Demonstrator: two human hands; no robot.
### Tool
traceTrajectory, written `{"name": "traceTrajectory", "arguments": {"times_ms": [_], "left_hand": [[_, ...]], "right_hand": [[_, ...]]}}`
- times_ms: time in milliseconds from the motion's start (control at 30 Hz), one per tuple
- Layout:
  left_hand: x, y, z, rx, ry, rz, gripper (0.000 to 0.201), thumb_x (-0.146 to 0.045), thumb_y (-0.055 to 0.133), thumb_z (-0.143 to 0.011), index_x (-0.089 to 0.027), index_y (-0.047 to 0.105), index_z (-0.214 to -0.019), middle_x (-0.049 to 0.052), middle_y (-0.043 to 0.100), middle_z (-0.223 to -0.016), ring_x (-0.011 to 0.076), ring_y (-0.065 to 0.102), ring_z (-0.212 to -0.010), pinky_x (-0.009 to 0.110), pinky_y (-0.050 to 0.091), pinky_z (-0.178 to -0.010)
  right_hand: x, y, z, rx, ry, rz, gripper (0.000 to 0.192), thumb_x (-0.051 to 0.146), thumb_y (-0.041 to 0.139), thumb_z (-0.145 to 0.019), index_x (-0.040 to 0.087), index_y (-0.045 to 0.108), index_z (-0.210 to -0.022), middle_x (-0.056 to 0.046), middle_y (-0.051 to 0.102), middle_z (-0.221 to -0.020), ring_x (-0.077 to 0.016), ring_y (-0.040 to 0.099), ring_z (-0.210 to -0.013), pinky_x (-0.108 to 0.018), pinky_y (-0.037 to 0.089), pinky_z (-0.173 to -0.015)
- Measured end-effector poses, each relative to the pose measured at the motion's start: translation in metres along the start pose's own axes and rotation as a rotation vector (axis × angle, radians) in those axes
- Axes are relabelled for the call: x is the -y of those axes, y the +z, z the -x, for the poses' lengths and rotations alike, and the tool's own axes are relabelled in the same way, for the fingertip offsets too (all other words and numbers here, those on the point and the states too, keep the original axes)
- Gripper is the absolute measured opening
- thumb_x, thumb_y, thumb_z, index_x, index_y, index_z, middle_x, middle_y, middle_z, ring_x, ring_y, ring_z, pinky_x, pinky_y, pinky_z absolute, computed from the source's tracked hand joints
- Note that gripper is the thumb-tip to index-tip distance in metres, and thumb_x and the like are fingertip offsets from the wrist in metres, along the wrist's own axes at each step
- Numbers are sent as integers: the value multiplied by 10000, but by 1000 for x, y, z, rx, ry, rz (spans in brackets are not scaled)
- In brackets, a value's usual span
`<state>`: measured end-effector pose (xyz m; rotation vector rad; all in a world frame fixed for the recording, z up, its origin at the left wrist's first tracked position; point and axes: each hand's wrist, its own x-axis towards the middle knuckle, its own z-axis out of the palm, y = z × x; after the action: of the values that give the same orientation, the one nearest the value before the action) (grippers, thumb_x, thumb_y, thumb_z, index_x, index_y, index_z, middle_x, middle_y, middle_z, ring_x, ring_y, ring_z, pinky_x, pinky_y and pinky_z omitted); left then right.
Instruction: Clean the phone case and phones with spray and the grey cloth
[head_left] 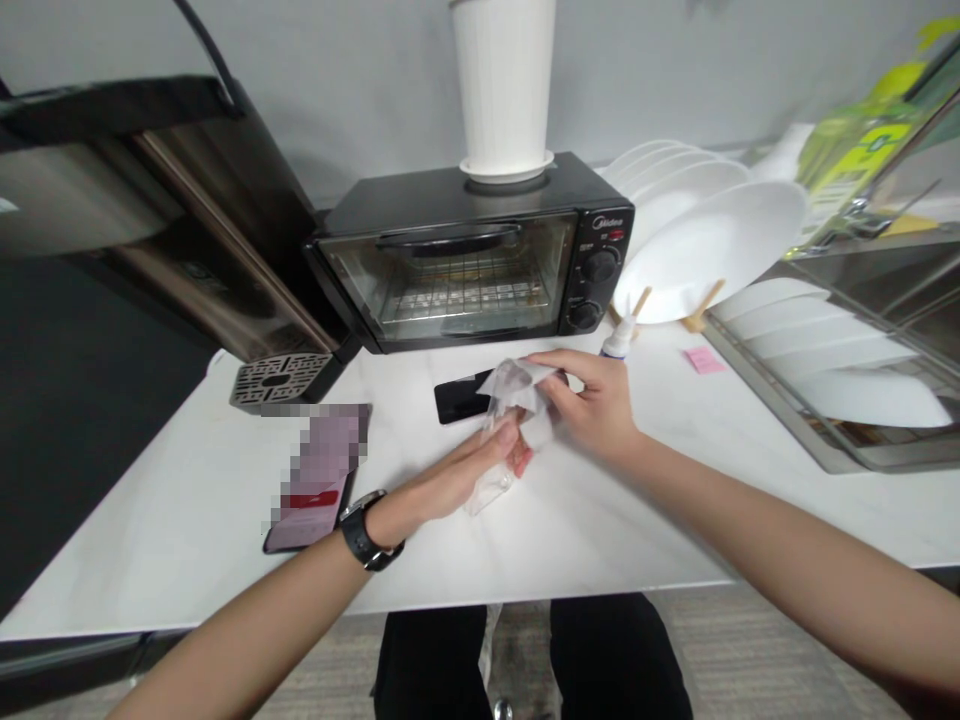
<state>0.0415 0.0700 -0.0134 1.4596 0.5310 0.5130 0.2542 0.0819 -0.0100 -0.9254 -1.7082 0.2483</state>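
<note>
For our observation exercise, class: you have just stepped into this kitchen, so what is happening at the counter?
A person stands at a white counter, holding a white wipe or tissue with both hands. The right hand pinches its top and the left hand, a watch on its wrist, grips a clear wrapper beneath. A dark phone lies just behind the hands, another phone to the left. A black toaster oven stands behind, with white plates in a rack to the right.

Two hands (457, 475) (592, 400), two phones (319, 480) (461, 398), one toaster oven (472, 260), one small bottle (619, 340), one pink sticky note (703, 360).
</note>
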Motion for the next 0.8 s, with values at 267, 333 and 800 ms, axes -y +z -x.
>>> {"name": "traceTrajectory", "arguments": {"times_ms": [267, 333, 800], "left_hand": [[-7, 7, -5, 89, -176, 385, 800, -1036, 523, -821, -248, 496, -959, 6, 638, -894, 150, 528, -614, 331, 391, -683], [-9, 6, -5, 90, -193, 368, 813, -1036, 534, -815, -237, 508, -965, 8, 648, -911, 149, 549, -600, 326, 404, -672], [-8, 1, -5, 119, -301, 372, 778, -1006, 421, -896, -229, 452, -913, 43, 663, -980, 185, 640, -620, 334, 461, -606]], "right_hand": [[-13, 1, -1, 52, -35, 84, 455, 524, 504, -1137, 218, 814, -1006, -49, 818, -879, -192, 725, -739, -307, 539, -703], [-14, 0, -1, 51, -3, 107, 451, 560, 552, -1118, 216, 803, -968, -33, 789, -805, -183, 690, -680, -299, 504, -655], [-21, -2, -4, 219, 120, 189, 544, 548, 610, -1098, 221, 583, -664, 28, 534, -554, -138, 426, -539, -313, 320, -597]]}}
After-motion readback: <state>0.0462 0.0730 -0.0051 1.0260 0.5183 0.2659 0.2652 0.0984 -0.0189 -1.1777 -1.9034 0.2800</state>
